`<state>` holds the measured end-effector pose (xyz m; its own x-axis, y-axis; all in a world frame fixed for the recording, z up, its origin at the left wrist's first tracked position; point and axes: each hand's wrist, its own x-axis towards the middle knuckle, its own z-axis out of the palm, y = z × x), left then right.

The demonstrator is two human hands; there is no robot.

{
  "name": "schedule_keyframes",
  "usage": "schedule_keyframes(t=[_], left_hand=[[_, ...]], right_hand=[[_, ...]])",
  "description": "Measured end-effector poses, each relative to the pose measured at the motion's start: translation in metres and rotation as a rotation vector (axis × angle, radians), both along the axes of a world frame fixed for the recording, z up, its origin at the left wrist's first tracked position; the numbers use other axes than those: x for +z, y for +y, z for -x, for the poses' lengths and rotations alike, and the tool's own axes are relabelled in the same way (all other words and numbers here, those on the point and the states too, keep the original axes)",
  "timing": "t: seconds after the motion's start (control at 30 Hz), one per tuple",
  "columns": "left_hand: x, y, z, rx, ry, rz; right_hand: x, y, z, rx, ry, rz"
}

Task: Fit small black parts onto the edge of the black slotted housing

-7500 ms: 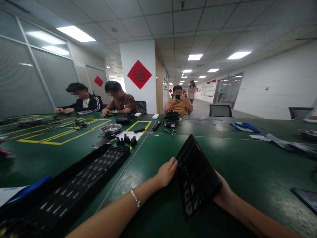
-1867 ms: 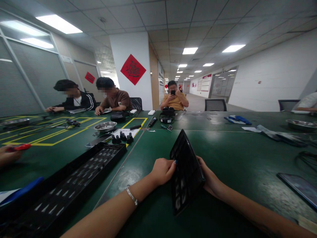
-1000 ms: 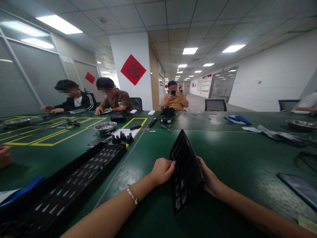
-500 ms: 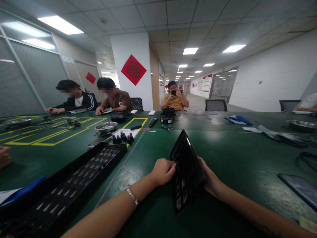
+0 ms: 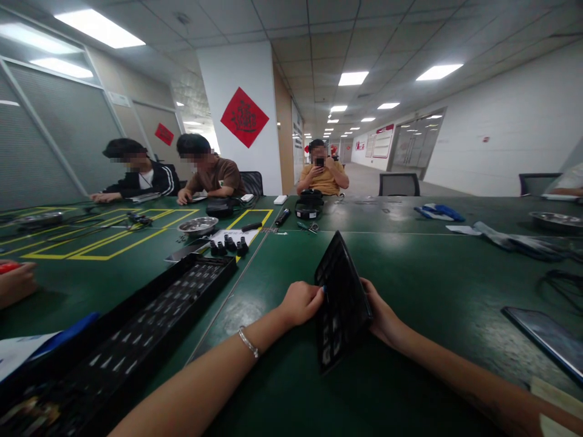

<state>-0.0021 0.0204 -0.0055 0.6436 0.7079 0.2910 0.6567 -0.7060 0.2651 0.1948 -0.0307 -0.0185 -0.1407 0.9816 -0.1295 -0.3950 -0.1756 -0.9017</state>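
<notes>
A flat black gridded tray (image 5: 340,297) stands tilted on edge above the green table (image 5: 423,273), straight ahead of me. My left hand (image 5: 301,301) grips its left edge with curled fingers; a silver bracelet (image 5: 248,342) circles that wrist. My right hand (image 5: 381,315) holds the tray from behind on the right, its fingers mostly hidden by the tray.
A long black tray (image 5: 136,340) of small parts lies at my left. Small black caps (image 5: 228,246), a metal bowl (image 5: 198,226) and tools sit further back. A phone (image 5: 544,337) lies at right. Three people sit across the table; another person's hand (image 5: 16,282) shows at far left.
Since 7.5 s ago the tray has been turned more upright and edge-on between my hands. Over the last second my grip is unchanged; only the view tilted slightly.
</notes>
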Motion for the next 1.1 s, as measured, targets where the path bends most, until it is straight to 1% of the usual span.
schedule_keyframes(t=[0.17,0.37,0.5,0.57,0.63,0.77,0.9,1.1], left_hand=[[0.002,-0.001,-0.004,0.028,-0.009,-0.004],[0.005,0.002,-0.007,0.065,-0.007,0.049],[0.003,0.004,-0.015,0.132,-0.038,0.083],[0.000,0.006,-0.020,0.185,-0.090,0.113],[-0.002,0.007,-0.023,0.208,-0.148,0.169],[-0.005,0.009,-0.021,0.203,-0.226,0.270],[-0.008,0.011,-0.017,0.237,-0.270,0.330],[-0.007,0.010,-0.017,0.220,-0.274,0.312]], right_hand=[[-0.002,-0.001,-0.001,0.002,-0.026,-0.050],[-0.002,-0.001,0.001,-0.020,-0.082,-0.111],[-0.004,0.002,0.004,-0.124,-0.091,-0.137],[-0.003,0.003,0.005,-0.180,-0.078,-0.120],[-0.002,0.003,0.006,-0.203,-0.058,-0.099],[-0.002,0.004,0.007,-0.173,-0.063,-0.086],[-0.006,0.007,0.007,-0.121,-0.100,-0.078],[-0.011,0.009,0.004,-0.083,-0.087,-0.084]])
